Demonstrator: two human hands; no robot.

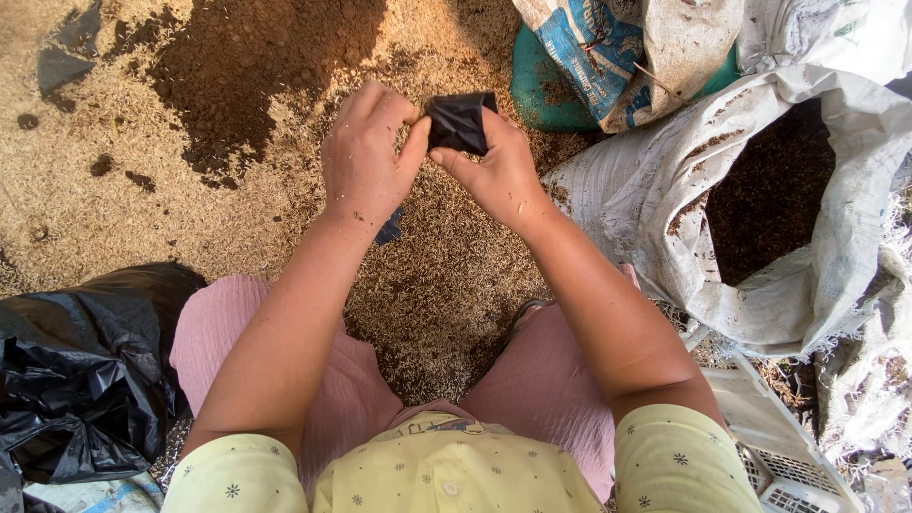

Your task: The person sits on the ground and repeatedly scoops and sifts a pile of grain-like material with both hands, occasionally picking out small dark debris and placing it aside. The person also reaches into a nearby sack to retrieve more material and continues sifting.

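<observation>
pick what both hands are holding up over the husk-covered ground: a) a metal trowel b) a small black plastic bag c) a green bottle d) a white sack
b: the left hand and the right hand pinch a small black plastic bag between their fingertips, above the husk-covered ground.

Husk-strewn ground (pixel 114 190), dark soil patch (pixel 247 66), sunlit white sack (pixel 655 199)

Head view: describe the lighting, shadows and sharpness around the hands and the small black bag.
Head view: warm, hard sunlight falls from the upper side; the left hand and right hand are sharp, both pinching the small black bag, whose folds show faint sheen; forearm shadows darken the husk-strewn ground; the white sack is bright, nearly washed out; edges bend slightly.
</observation>
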